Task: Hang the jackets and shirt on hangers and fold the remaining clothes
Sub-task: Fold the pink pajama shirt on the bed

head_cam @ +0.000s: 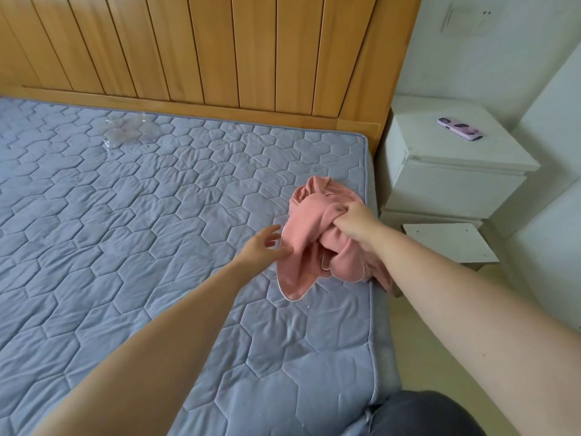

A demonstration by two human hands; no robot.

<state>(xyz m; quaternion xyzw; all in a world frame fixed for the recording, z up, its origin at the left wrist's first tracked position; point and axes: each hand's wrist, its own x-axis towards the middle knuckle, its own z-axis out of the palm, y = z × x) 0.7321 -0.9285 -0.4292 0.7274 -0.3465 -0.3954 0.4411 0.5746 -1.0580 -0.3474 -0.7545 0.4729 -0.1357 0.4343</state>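
Bare forearms [465, 309] extended over the blue quilted mattress [141, 215]. Right hand [355, 223] gripped a crumpled pink fabric garment [306, 215]; left hand [262, 247], fingers spread, touched it.

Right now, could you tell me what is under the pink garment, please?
The pink garment lies bunched on the grey mattress, gripped by the right hand. Anything beneath its folds is covered.

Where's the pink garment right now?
Head view: the pink garment is bunched at the right edge of the mattress, near the white nightstand. The right hand grips its top; the open left hand is at its left side.
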